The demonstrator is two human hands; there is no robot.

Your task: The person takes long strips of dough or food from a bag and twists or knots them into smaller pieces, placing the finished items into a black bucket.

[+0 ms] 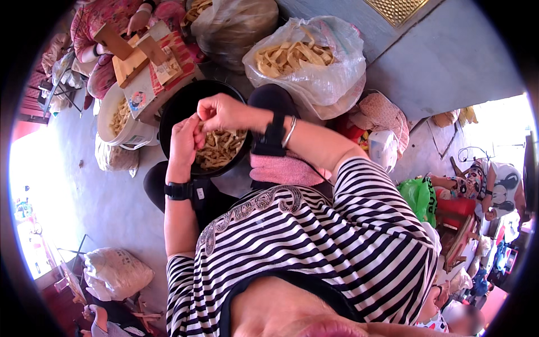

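My left hand [184, 137] and my right hand [223, 113] meet over a round black tub [170, 101]. Between their pinched fingertips is a small tan strip [201, 125], mostly hidden by the fingers. Many short, knotted-looking tan pieces [219, 149] lie inside the tub below. My right hand is slightly blurred. The tub stands on the floor between my knees, and a folded pink cloth [286, 169] rests on my right thigh. Ahead to the right, an open clear plastic sack [341, 84] holds long, flat tan strips [294, 57].
A white bucket [105, 111] of pale pieces stands left of the tub. Beyond it, a person's hand [139, 22] is near a wooden jig [130, 63] on a box [145, 103]. A filled sack [118, 274] lies behind on the left. More people sit at the right.
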